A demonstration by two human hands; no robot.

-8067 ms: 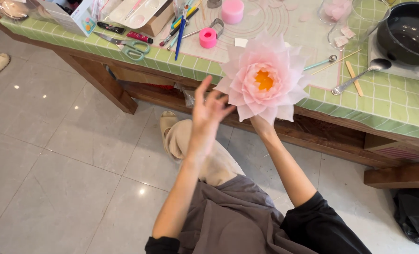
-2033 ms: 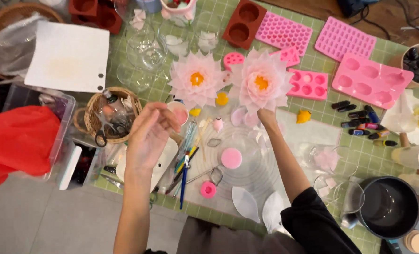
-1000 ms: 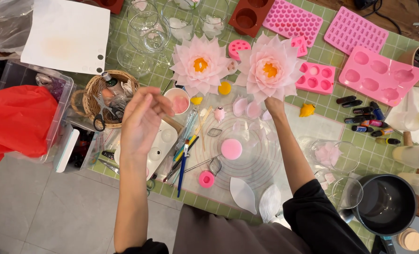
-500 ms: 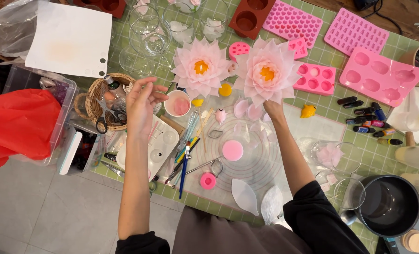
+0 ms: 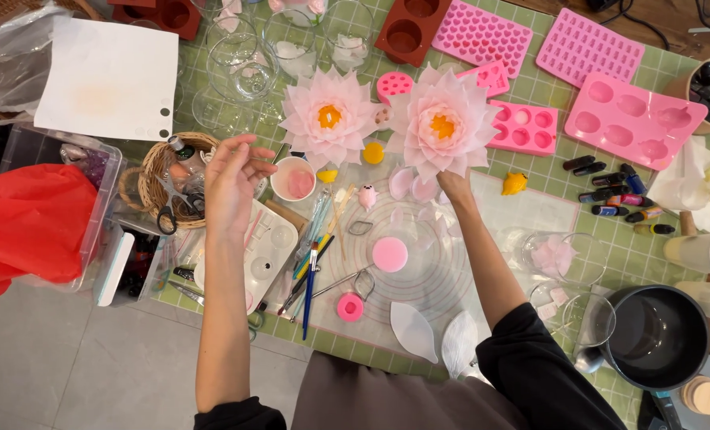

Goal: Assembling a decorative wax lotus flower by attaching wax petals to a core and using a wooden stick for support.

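Note:
Two pale pink lotus-shaped flowers with orange-yellow centres stand side by side on the green checked table. My right hand (image 5: 454, 185) is under the near edge of the right flower (image 5: 444, 124), holding it from below; most of the hand is hidden by the petals. The left flower (image 5: 329, 118) stands free beside it. My left hand (image 5: 231, 179) hovers empty with loosely curled, parted fingers over a wicker basket (image 5: 157, 177) and a white palette (image 5: 267, 247), close to a small white cup of pink liquid (image 5: 294, 177).
Pink silicone moulds (image 5: 626, 119) and brown moulds (image 5: 409, 30) lie at the back. Glass jars (image 5: 243, 60), brushes (image 5: 311, 267), a round clear mat (image 5: 427, 271) with a pink disc, small bottles (image 5: 610, 191), a black pot (image 5: 658, 338) and a red bag (image 5: 20, 223) surround the hands.
The right flower was carried from below the table edge and now sits next to the left flower. My left hand has drifted from the cup toward the basket.

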